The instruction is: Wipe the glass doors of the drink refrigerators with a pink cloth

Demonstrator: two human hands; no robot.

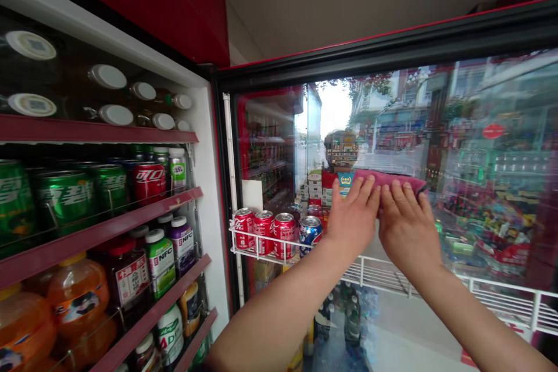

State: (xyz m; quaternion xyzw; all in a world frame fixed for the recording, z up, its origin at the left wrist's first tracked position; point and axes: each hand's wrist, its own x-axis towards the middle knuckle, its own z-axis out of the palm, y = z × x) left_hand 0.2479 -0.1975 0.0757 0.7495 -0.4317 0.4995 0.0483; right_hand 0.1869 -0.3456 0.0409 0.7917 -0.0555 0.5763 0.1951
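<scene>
Both bare hands press a folded pink cloth against the glass door of a drinks cooler. The left hand and right hand sit side by side near the door's middle, almost touching. The fingers of each lie flat and slightly apart, tips on the cloth's lower edge, clamped on nothing. The cloth looks light, soft and limp – likely to slump or slide on smooth glass unless pinned flat, with a fold along its edge the easiest place to pinch. It is a deep magenta-pink, its right end curling slightly. Left of the door stand maroon shelves of green cans and bottles; behind the glass, red cans sit in a white wire rack.
</scene>
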